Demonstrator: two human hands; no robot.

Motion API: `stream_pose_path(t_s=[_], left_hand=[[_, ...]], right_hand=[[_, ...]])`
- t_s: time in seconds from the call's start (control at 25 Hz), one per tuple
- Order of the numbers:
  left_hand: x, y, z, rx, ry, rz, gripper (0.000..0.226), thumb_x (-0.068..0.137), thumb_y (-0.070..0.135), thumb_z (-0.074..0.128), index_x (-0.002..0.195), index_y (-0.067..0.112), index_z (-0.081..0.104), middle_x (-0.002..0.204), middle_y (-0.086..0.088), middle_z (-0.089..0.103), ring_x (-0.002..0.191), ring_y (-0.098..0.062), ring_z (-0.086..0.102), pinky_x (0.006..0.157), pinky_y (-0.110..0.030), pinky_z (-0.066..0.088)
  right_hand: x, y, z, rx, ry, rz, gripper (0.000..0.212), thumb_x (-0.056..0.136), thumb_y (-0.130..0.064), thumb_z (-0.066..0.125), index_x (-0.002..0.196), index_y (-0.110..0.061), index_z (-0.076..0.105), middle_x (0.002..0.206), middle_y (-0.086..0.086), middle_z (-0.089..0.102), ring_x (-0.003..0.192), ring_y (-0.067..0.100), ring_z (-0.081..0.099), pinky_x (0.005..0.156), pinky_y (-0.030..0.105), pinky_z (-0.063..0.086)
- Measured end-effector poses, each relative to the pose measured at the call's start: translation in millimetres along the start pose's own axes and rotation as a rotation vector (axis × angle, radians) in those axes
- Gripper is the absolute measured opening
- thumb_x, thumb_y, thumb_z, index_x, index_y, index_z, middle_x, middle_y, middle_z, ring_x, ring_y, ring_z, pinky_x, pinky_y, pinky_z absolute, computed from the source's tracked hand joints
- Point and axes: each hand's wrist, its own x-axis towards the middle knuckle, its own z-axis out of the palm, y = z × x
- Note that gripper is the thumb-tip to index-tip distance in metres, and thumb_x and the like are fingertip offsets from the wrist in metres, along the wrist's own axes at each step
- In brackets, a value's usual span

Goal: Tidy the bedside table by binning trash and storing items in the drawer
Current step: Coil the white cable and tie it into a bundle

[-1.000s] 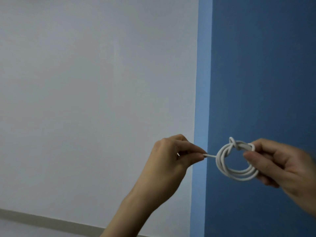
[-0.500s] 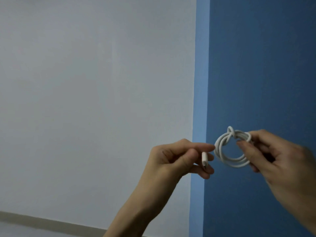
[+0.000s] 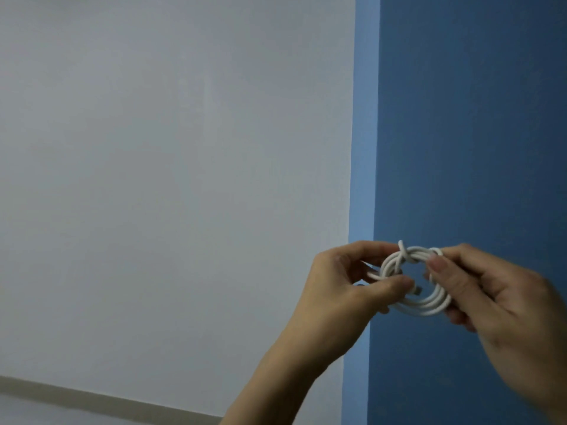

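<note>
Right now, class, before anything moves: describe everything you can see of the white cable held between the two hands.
The white cable is thin, smooth, plastic-looking, wound into a small round coil of several loops, one turn wrapped across the bundle at the top. A plug end pokes into the open middle. It is held in the air before the blue wall, facing the camera. The left hand pinches its left side; the right hand grips its right side.

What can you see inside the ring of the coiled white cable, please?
The plug end, pinched by the left hand, pokes into the coiled cable; blue wall shows behind. The right hand covers the coil's right side.
</note>
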Motion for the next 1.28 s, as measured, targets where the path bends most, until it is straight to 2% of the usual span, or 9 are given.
stream_pose_path(t_s=[0.24, 0.4, 0.56, 0.68, 0.76, 0.84, 0.96, 1.04, 1.28], left_hand=[[4, -2, 7, 0.198, 0.104, 0.126, 0.024, 0.075, -0.006, 0.059, 0.078, 0.018, 0.058, 0.063, 0.012, 0.058, 0.055, -0.007, 0.046, 0.049, -0.019, 0.038], [6, -4, -2, 0.066, -0.12, 0.098, 0.016, 0.082, 0.005, 0.063, 0.091, 0.015, 0.054, 0.075, 0.004, 0.067, 0.064, -0.005, 0.056, 0.054, -0.018, 0.046], [5, -10, -16, -0.082, -0.291, 0.063, 0.023, 0.085, -0.002, 0.056, 0.107, 0.002, 0.058, 0.082, -0.003, 0.065, 0.074, -0.008, 0.06, 0.065, -0.022, 0.054], [3, -9, -12, 0.033, -0.171, 0.118, 0.019, 0.079, 0.004, 0.062, 0.092, 0.017, 0.067, 0.074, 0.005, 0.066, 0.07, -0.011, 0.057, 0.058, -0.02, 0.051], [1, -8, -8, 0.172, -0.069, 0.148, 0.019, 0.077, 0.008, 0.067, 0.083, 0.026, 0.068, 0.068, 0.011, 0.063, 0.058, -0.002, 0.053, 0.054, -0.017, 0.048], [-1, -7, -5, 0.256, -0.009, 0.149, 0.016, 0.079, 0.007, 0.068, 0.079, 0.023, 0.069, 0.062, 0.013, 0.059, 0.053, 0.002, 0.052, 0.055, -0.013, 0.045], [-3, -5, -2, 0.306, -0.01, 0.143, 0.009, 0.082, 0.009, 0.064, 0.077, 0.016, 0.068, 0.061, 0.008, 0.058, 0.058, 0.0, 0.054, 0.063, -0.018, 0.047], [-4, -5, -2, 0.37, -0.018, 0.144, 0.012, 0.085, 0.014, 0.061, 0.073, 0.018, 0.062, 0.059, 0.007, 0.055, 0.057, -0.002, 0.05, 0.055, -0.011, 0.039], [-6, -4, -2, 0.195, -0.036, 0.137, 0.01, 0.083, 0.023, 0.054, 0.075, 0.018, 0.052, 0.056, 0.01, 0.046, 0.054, -0.003, 0.041, 0.053, -0.012, 0.033]], right_hand=[[-3, -4, 1, -0.024, -0.003, -0.052, 0.046, 0.075, -0.073, 0.039, 0.078, -0.032, 0.061, 0.053, -0.008, 0.059, 0.044, 0.004, 0.055, 0.041, 0.011, 0.042], [-3, -3, -1, -0.003, 0.026, -0.045, 0.049, 0.074, -0.077, 0.037, 0.081, -0.034, 0.06, 0.059, -0.01, 0.062, 0.048, 0.004, 0.056, 0.041, 0.01, 0.042], [-3, 0, -3, 0.017, 0.032, -0.041, 0.048, 0.073, -0.077, 0.038, 0.081, -0.035, 0.059, 0.059, -0.007, 0.06, 0.046, 0.004, 0.054, 0.042, 0.007, 0.04], [-1, -3, -4, -0.029, 0.028, -0.102, 0.039, 0.079, -0.072, 0.038, 0.083, -0.038, 0.057, 0.066, -0.004, 0.06, 0.049, 0.007, 0.055, 0.041, 0.011, 0.04], [0, -4, -6, -0.093, 0.044, -0.167, 0.036, 0.083, -0.068, 0.037, 0.085, -0.037, 0.055, 0.072, -0.003, 0.059, 0.052, 0.011, 0.055, 0.041, 0.015, 0.04], [2, -4, -8, -0.165, 0.059, -0.23, 0.036, 0.086, -0.063, 0.036, 0.085, -0.033, 0.055, 0.076, 0.0, 0.056, 0.053, 0.015, 0.053, 0.042, 0.018, 0.038], [0, 0, -10, -0.278, 0.067, -0.298, 0.036, 0.09, -0.057, 0.036, 0.088, -0.028, 0.058, 0.079, 0.001, 0.052, 0.054, 0.016, 0.05, 0.045, 0.017, 0.036], [-1, 3, -10, -0.312, 0.051, -0.308, 0.039, 0.09, -0.056, 0.036, 0.088, -0.025, 0.06, 0.079, 0.0, 0.051, 0.055, 0.014, 0.049, 0.045, 0.014, 0.036], [0, 4, -12, 0.21, -0.051, -0.007, 0.044, 0.06, -0.079, 0.055, 0.086, -0.044, 0.059, 0.063, -0.007, 0.064, 0.055, 0.006, 0.06, 0.051, 0.008, 0.045]])
